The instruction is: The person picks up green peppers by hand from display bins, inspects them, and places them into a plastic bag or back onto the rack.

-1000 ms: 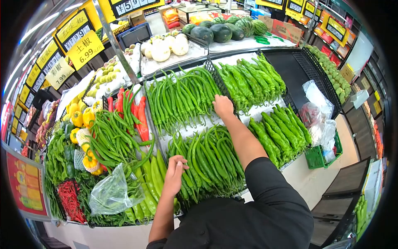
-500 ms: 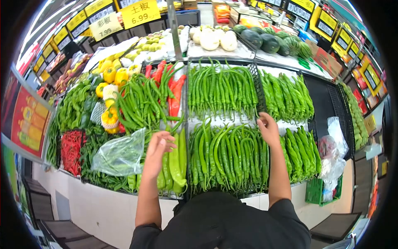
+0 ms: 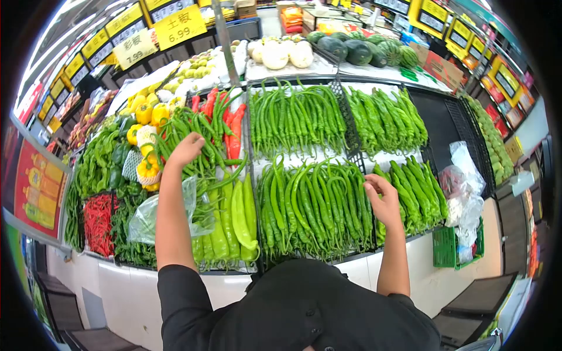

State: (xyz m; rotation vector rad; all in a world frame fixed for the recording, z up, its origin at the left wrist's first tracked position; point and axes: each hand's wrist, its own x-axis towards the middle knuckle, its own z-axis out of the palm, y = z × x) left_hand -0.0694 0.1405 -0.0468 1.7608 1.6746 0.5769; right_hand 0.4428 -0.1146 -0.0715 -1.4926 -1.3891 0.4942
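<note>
My left hand (image 3: pixel 188 148) reaches over a loose pile of long green peppers (image 3: pixel 202 131), its fingers bent and pointing right; whether it grips one is too small to tell. Lined-up long green peppers (image 3: pixel 313 205) fill the front middle section, with another row (image 3: pixel 298 120) behind them. Near their right end my right hand (image 3: pixel 383 196) is held with fingers apart and nothing in it. Wrinkled green peppers (image 3: pixel 418 190) lie beside that hand. Pale green peppers (image 3: pixel 243 216) and a clear plastic bag (image 3: pixel 153 219) are around my left forearm.
Red chilies (image 3: pixel 99 222) and yellow peppers (image 3: pixel 159 115) lie on the left. White melons (image 3: pixel 275 57) and watermelons (image 3: pixel 358 52) stand at the back. A black tray (image 3: pixel 436 117) is at the right, above a green basket (image 3: pixel 446 248) with plastic bags. A metal post (image 3: pixel 225 44) rises behind the peppers.
My left hand has moved up and left, from the pale peppers to the loose pile. My right hand is slightly lower in view. The view has shifted, so the stand appears farther left.
</note>
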